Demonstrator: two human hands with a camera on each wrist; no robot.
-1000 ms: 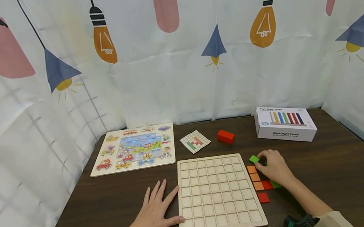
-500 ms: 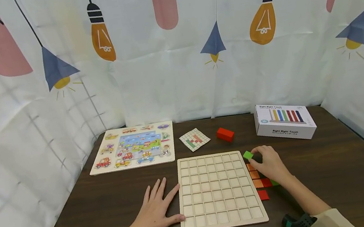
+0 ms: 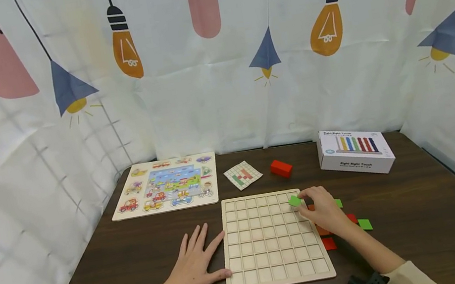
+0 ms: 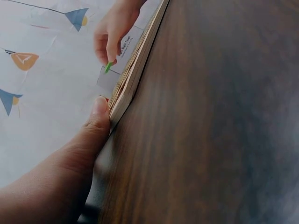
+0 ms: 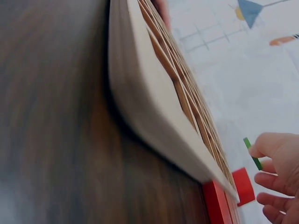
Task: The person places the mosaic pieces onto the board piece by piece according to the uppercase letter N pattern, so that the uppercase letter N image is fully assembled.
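A pale wooden board [image 3: 271, 240] with a grid of square recesses lies flat on the table. My left hand [image 3: 194, 265] rests beside it with fingers spread, thumb and index fingertips touching its left edge. Above the board's top right corner, my right hand [image 3: 323, 209] pinches a green square tile [image 3: 294, 200] between thumb and finger. The right wrist view shows that green tile [image 5: 252, 154] tilted and off the board. Right of the board lie a red tile [image 3: 329, 244], a green tile [image 3: 365, 224] and several others, partly hidden under the right hand and forearm.
A small patterned grid card [image 3: 243, 175] and a red block [image 3: 281, 168] lie behind the board. A vehicle picture puzzle [image 3: 164, 185] is at the back left, a white box [image 3: 355, 151] at the back right. A printed curtain [image 3: 218, 88] hangs behind the table.
My right hand has moved left with the green tile, from beside the board to over its top right corner. My left hand has stayed at the board's left edge.
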